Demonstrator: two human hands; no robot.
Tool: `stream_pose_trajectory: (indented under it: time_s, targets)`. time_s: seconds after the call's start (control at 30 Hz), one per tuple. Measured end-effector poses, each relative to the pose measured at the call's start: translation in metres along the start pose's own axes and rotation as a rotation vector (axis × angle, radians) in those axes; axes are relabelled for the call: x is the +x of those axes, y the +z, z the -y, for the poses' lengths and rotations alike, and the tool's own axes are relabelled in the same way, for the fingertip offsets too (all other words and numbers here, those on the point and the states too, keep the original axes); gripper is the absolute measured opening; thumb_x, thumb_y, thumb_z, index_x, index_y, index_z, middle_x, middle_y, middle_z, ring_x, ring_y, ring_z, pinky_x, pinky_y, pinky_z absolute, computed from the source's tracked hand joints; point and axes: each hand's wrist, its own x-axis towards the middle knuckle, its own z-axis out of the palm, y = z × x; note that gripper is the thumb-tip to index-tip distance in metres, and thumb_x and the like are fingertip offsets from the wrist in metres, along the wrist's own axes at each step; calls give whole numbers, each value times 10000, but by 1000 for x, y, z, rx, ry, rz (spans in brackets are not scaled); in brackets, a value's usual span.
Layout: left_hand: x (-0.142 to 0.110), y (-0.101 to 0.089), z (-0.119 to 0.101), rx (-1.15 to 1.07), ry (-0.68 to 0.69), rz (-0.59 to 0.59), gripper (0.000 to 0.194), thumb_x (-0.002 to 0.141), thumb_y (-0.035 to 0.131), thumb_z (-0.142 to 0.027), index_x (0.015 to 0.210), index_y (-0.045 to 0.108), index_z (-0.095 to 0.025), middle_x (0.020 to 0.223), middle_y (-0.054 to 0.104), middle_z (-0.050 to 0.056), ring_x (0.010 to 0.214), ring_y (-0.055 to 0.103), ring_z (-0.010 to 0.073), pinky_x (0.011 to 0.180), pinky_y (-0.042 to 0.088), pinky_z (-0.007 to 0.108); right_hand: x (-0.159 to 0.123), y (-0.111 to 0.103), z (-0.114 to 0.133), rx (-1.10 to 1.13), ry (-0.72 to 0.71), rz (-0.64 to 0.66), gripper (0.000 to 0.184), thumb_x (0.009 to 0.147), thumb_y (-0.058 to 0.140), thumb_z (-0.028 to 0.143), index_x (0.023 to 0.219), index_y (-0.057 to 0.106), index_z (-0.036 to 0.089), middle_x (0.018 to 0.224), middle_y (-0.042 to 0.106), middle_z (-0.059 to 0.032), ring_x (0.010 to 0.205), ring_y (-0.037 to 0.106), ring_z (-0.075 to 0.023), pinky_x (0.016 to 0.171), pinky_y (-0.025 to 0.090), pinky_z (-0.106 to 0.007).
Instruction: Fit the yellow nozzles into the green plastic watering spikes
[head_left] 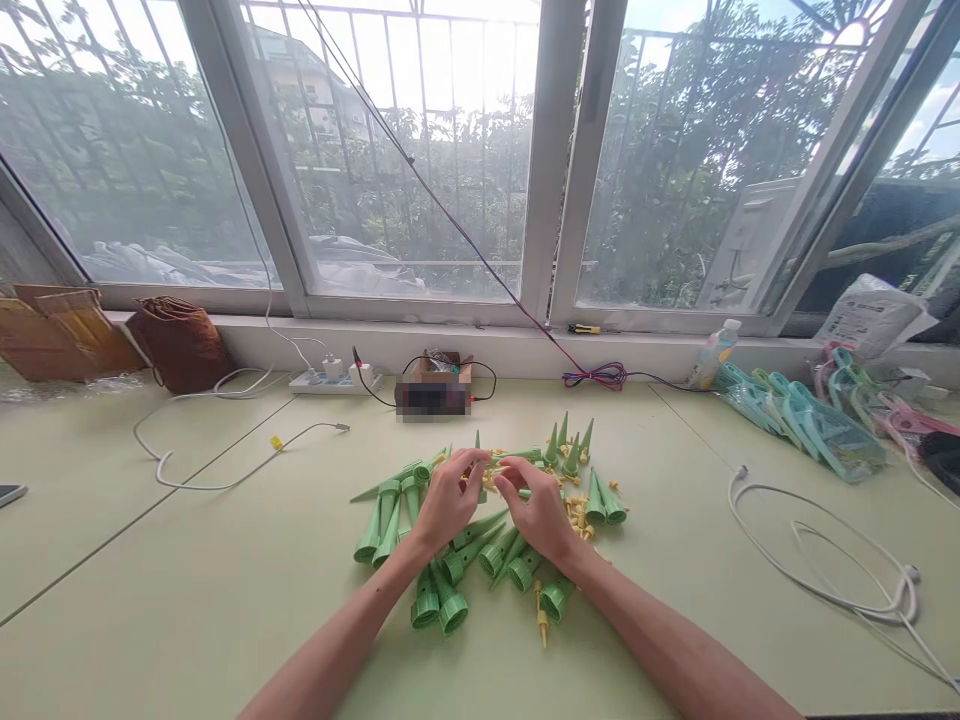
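My left hand (452,495) is over the middle of a pile of green plastic cones, its fingers bent and pinched together. Facing it, my right hand (537,503) has its thumb and fingertips curled inward. Anything small between either hand's fingertips is too tiny to make out. Around and under both hands lie several hollow green cone spikes (424,603) with ribbed collars. Small yellow plastic pieces (580,520) are scattered beside my right hand, and a longer yellow piece (541,622) lies nearer to me. Some green spikes (571,455) stand upright beyond my right hand.
A white cable (217,487) lies at the left, another cable (832,600) at the right. Along the back stand a power strip (337,380), a small cardboard box (446,370) and a bottle (716,350). Bagged teal plastic items (817,415) sit at the right.
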Motion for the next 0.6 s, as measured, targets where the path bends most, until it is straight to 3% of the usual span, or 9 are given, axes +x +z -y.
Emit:
stream_pose_trajectory:
  time_s: [0.13, 0.3, 0.6]
  targets:
    - [0, 1, 2, -10, -13, -10, 202, 956, 445, -248, 996, 636, -194, 949, 666, 60, 736, 629, 151, 572, 515, 234, 0, 0, 1, 17, -61, 6, 198, 918, 569, 232, 1110, 597, 194, 972, 669, -72, 797, 646, -189, 749, 536, -313]
    - [0, 0, 1, -8, -8, -7, 193, 957, 450, -253, 1002, 631, -200, 954, 665, 54, 753, 634, 153, 578, 516, 232, 0, 2, -2, 31, -73, 14, 187, 932, 541, 217, 1107, 603, 199, 971, 669, -71, 850, 641, -196, 776, 537, -320]
    - [0, -1, -3, 11, 27, 18, 210, 964, 436, -250, 1000, 634, -189, 942, 658, 64, 728, 607, 145, 552, 490, 218, 1, 0, -1, -16, 16, 22, 192, 984, 482, 274, 1071, 626, 183, 698, 653, -5, 610, 613, -157, 641, 496, -264]
